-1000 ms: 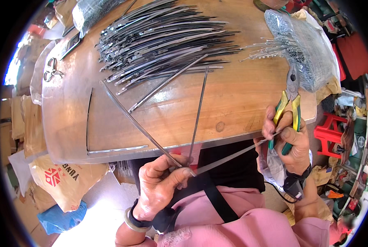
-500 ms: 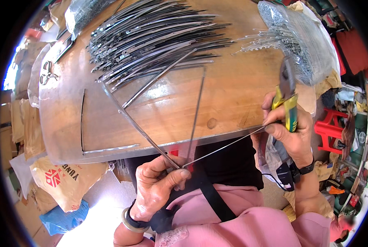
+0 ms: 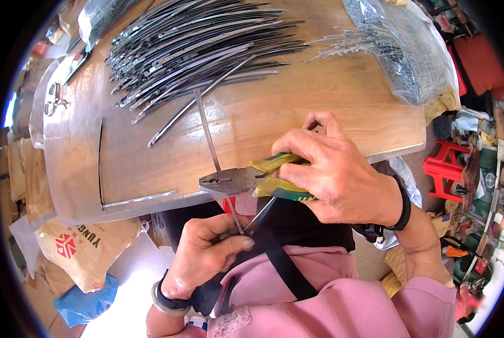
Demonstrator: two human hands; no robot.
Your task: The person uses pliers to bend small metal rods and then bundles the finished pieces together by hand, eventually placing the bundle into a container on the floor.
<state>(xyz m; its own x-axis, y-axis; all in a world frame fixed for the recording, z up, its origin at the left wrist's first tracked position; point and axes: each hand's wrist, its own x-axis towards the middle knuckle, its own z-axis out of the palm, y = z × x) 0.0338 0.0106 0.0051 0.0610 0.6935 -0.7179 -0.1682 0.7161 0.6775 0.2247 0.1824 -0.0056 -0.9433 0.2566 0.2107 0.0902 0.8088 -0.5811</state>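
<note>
My left hand (image 3: 207, 252) is closed, thumb against fingers, on the lower end of a thin metal strip (image 3: 207, 129) that slants up over the table. From the same pinch a thin dark length, strip or wire, (image 3: 263, 211) runs up toward my right hand (image 3: 345, 177). That hand is wrapped round the yellow-and-green handles of a pair of pliers (image 3: 232, 181). The pliers' head points left and lies across the strip, above my left hand. Whether the jaws grip the strip, I cannot tell. My right fingers hide the handle ends.
A heap of dark metal strips (image 3: 178, 53) covers the far table (image 3: 331, 84). Looped wires (image 3: 359, 45) stick out of a plastic bag (image 3: 412, 67) at far right. Small cutters (image 3: 54, 100) lie at left; a bent strip (image 3: 101, 163) is near the front edge. A red stool (image 3: 446, 169) stands right.
My right hand has swung left and down with the pliers, bringing their head to the strip. It no longer stretches the thin wire out to the right. The strip in my left hand stands steeper.
</note>
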